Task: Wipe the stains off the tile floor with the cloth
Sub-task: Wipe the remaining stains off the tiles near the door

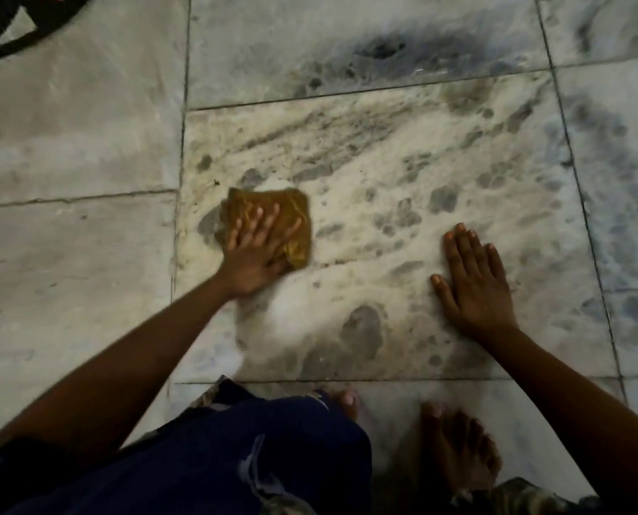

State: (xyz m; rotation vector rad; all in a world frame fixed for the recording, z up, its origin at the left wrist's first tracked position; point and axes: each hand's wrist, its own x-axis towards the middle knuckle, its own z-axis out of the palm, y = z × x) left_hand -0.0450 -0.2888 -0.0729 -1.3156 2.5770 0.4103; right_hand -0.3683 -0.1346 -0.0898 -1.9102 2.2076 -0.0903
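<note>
A folded yellow-brown cloth lies flat on the left part of a pale marble floor tile. My left hand presses on the cloth with its fingers spread, covering the cloth's lower left. My right hand rests palm down on the bare tile to the right, holding nothing, about a hand's length from the cloth. Grey-brown stains and smears cover most of this tile, with streaks towards its far edge. A paler patch shows just below the cloth.
My bare feet stand at the tile's near edge, beside dark blue clothing over my knee. A dark smudge marks the tile beyond. A dark patterned mat corner lies at the far left. Grout lines bound the tile.
</note>
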